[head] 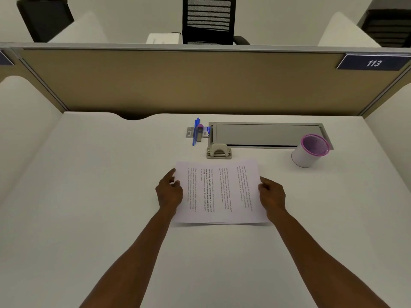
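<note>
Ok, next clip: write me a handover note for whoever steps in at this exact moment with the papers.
Left hand: pinches the left edge of the printed sheets.
Right hand: pinches their right edge.
Sheets: on or just above the desk, text running sideways, near edges slightly uneven. The hole punch stands just beyond their far edge, apart from them.
Done: sheets gathered between both hands.
Left: probably square the stack and slide it into the punch; nothing is in the punch yet.
</note>
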`<state>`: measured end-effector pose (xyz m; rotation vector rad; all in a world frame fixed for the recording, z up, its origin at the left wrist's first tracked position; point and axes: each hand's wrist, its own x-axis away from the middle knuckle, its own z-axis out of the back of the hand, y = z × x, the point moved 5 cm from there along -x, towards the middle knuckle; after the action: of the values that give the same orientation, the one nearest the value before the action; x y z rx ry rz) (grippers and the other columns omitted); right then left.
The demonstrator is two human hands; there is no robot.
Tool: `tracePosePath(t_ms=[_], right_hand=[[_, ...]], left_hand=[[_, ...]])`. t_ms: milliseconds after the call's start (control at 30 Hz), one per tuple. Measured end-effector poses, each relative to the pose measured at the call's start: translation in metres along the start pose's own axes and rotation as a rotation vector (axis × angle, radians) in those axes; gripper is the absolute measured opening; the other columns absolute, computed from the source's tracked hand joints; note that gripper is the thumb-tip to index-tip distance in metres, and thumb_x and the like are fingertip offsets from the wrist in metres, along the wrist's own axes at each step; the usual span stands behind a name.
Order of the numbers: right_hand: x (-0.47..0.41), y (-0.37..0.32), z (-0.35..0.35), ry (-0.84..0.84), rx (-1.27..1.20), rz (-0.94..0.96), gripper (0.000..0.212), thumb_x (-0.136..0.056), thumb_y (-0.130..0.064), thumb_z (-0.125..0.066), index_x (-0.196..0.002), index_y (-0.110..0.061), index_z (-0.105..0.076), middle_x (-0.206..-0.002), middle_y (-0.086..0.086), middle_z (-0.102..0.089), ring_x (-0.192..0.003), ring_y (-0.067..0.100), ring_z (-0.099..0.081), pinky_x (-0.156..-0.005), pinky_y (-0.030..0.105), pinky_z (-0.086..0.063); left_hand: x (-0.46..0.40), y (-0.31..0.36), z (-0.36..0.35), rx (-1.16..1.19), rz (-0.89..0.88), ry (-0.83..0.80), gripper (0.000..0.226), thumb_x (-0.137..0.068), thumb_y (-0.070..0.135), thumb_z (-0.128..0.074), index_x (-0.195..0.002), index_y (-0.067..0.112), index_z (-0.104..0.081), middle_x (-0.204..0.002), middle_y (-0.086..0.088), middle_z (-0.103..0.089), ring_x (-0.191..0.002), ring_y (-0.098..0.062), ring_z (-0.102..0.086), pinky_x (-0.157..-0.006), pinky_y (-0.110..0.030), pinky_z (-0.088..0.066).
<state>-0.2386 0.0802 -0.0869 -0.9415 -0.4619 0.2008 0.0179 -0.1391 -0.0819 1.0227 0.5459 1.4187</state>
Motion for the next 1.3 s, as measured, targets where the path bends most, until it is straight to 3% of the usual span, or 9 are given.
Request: tracePosePath(t_ms=[200,300,400,633,900,1100,1300], right_hand=[[-0.019,-0.008,0.005,-0.017,-0.156,-0.048,0.033,-0.095,-0.010,-0.056,-0.127,-0.012,-0.063,-0.131,0.006,-0.063,-0.104,0.021,-0.059,-0.100,0.034,-0.046],[-0.026,-0.009,0.004,-0.041,-0.165,-0.053,0.032,-0.095,-0.009,-0.056,-0.126,-0.010,-0.064,-0.130,0.007,-0.063,-0.107,0.023,-0.060,-0.105,0.040,-0.045],[-0.029,-0.005,0.003,-0.034,-0.189,-0.082,0.032,-0.093,-0.007,-0.056,-0.124,-0.010,-0.065,-0.128,0.007,-0.064,-0.110,0.025,-0.060,-0.103,0.039,-0.046],[-0.025,0.004,-0.001,-0.041,-0.199,-0.096,0.030,-0.093,-0.007,-0.055,-0.119,-0.013,-0.068,-0.120,0.004,-0.067,-0.096,0.020,-0.060,-0.087,0.031,-0.046],[-0.029,0.001,-0.002,-0.030,-0.197,-0.090,0.030,-0.093,-0.008,-0.055,-0.120,-0.013,-0.068,-0.122,0.004,-0.066,-0.096,0.019,-0.059,-0.087,0.031,-0.045],[-0.034,0.003,-0.004,-0.037,-0.165,-0.107,0.031,-0.094,-0.011,-0.057,-0.124,-0.013,-0.066,-0.127,0.006,-0.064,-0.109,0.026,-0.061,-0.103,0.043,-0.047],[-0.036,0.001,-0.008,-0.044,-0.155,-0.084,0.028,-0.095,-0.014,-0.056,-0.120,-0.016,-0.068,-0.123,0.004,-0.066,-0.097,0.023,-0.062,-0.092,0.036,-0.051]], left_hand=[[-0.010,0.013,-0.003,0.047,-0.013,-0.027,0.043,-0.096,0.008,-0.055,-0.136,0.025,-0.056,-0.122,-0.004,-0.061,-0.098,-0.015,-0.056,-0.093,-0.030,-0.045],[-0.014,0.018,-0.007,0.047,-0.015,-0.049,0.043,-0.096,0.007,-0.055,-0.137,0.023,-0.055,-0.124,-0.005,-0.060,-0.099,-0.015,-0.056,-0.096,-0.031,-0.046],[-0.015,0.018,-0.009,0.016,-0.021,-0.053,0.043,-0.096,0.007,-0.055,-0.137,0.022,-0.055,-0.125,-0.006,-0.060,-0.098,-0.015,-0.055,-0.097,-0.033,-0.046],[-0.012,0.013,-0.009,-0.012,-0.015,-0.056,0.043,-0.097,0.007,-0.055,-0.138,0.020,-0.055,-0.127,-0.007,-0.060,-0.102,-0.016,-0.056,-0.101,-0.038,-0.047],[-0.018,0.020,-0.009,-0.027,-0.027,-0.068,0.043,-0.097,0.007,-0.056,-0.138,0.018,-0.055,-0.128,-0.008,-0.060,-0.109,-0.023,-0.059,-0.101,-0.037,-0.046],[-0.023,0.019,-0.012,-0.057,-0.003,-0.079,0.042,-0.097,0.009,-0.056,-0.138,0.017,-0.055,-0.130,-0.008,-0.060,-0.115,-0.025,-0.059,-0.103,-0.036,-0.045],[-0.029,0.020,-0.013,-0.050,-0.006,-0.080,0.043,-0.097,0.009,-0.055,-0.139,0.016,-0.054,-0.132,-0.010,-0.059,-0.117,-0.025,-0.058,-0.105,-0.037,-0.044]])
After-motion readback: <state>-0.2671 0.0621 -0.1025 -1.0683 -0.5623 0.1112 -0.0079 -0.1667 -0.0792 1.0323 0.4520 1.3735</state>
